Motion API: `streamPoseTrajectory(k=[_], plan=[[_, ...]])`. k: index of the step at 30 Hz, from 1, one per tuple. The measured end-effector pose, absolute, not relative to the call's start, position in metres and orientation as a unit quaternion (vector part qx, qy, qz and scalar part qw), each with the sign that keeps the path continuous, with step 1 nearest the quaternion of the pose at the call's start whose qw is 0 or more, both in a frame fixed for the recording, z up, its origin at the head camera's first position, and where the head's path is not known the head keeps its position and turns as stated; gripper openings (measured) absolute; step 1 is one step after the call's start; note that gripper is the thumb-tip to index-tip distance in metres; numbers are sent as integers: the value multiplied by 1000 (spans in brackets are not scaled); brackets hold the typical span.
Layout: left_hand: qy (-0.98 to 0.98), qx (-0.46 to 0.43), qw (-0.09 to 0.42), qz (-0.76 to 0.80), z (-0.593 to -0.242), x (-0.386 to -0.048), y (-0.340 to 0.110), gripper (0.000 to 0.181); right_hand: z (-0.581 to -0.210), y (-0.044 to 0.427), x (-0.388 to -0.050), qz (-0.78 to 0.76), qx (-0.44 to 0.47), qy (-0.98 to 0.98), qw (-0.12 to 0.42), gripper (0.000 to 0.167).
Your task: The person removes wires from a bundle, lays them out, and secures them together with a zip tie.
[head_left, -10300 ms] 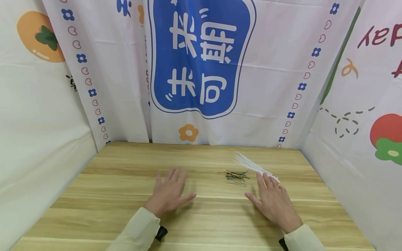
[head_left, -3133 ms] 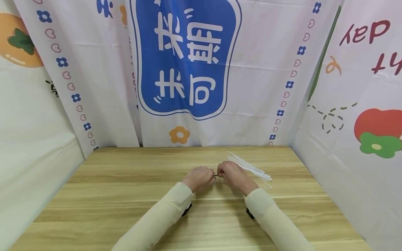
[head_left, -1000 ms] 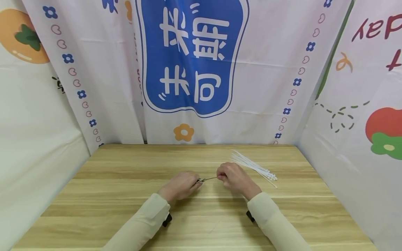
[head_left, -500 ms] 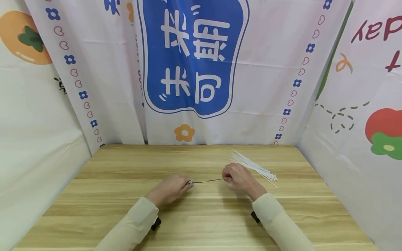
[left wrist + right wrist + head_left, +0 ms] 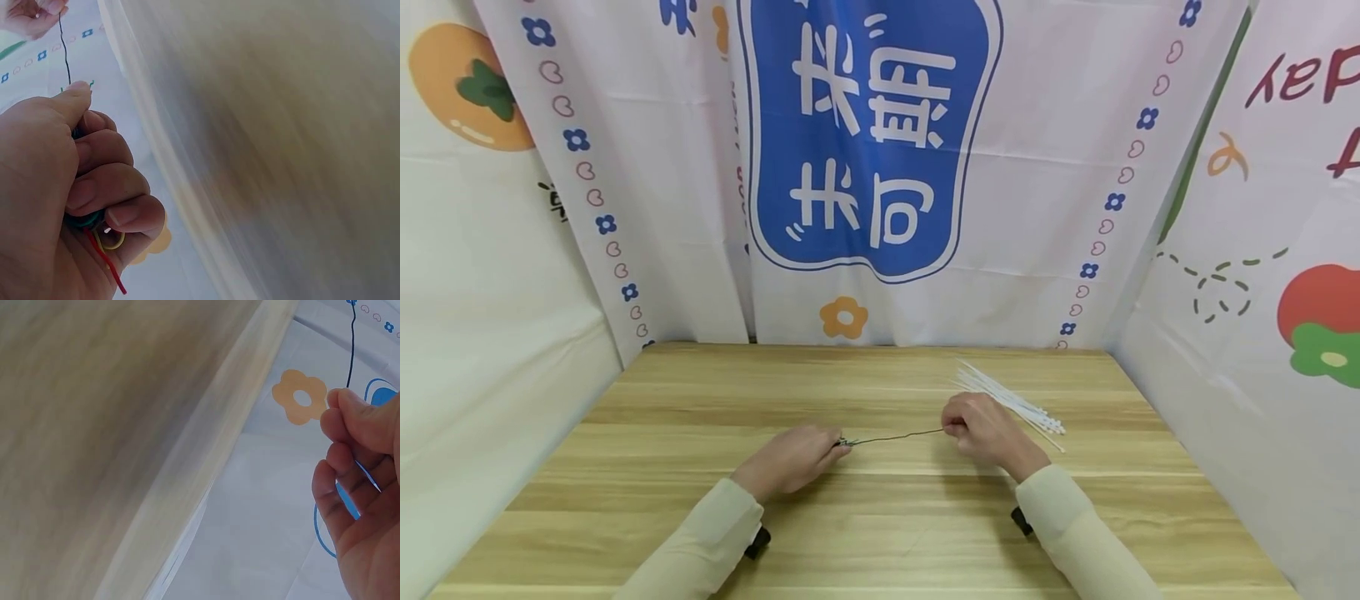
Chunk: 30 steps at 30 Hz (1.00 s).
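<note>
My left hand (image 5: 792,458) grips a small bundle of wires (image 5: 87,219), its fingers curled round it. In the left wrist view, red (image 5: 112,269) and yellow ends poke out below the little finger, and green tips show by the thumb. One thin dark wire (image 5: 898,437) runs from that bundle across to my right hand (image 5: 988,429), almost straight. The right thumb and forefinger pinch its other end, as the right wrist view shows. Most of the bundle is hidden inside the left palm. Both hands are held just above the wooden table (image 5: 880,533).
White cable ties (image 5: 1007,396) lie in a loose fan behind and beside the right hand, one (image 5: 1047,437) slightly apart from the others. Printed cloth hangs along the back (image 5: 1037,208) and both sides of the table.
Ten seconds ago the wires lay on the table and both hands were spread. Both hands then took hold of them. Over the last second the hands moved apart, drawing out more of the dark wire.
</note>
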State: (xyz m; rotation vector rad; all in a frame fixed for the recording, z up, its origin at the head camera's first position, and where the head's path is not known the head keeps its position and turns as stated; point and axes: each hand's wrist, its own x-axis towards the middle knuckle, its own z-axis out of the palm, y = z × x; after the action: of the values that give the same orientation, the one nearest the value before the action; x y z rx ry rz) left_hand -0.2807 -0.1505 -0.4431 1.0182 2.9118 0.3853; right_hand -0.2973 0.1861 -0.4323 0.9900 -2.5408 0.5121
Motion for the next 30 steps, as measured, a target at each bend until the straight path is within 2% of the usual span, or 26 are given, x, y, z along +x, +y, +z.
streamPoseTrajectory(k=[17, 27, 30], plan=[[934, 329, 2, 142, -438, -279, -167, 34, -423, 197, -297, 187, 345, -902, 180, 24], [960, 225, 15, 166, -431, -275, -161, 46, -422, 190, -290, 169, 375, -889, 203, 27], [966, 199, 4, 168, -431, -275, -157, 47, -421, 187, -288, 170, 381, -886, 202, 27]])
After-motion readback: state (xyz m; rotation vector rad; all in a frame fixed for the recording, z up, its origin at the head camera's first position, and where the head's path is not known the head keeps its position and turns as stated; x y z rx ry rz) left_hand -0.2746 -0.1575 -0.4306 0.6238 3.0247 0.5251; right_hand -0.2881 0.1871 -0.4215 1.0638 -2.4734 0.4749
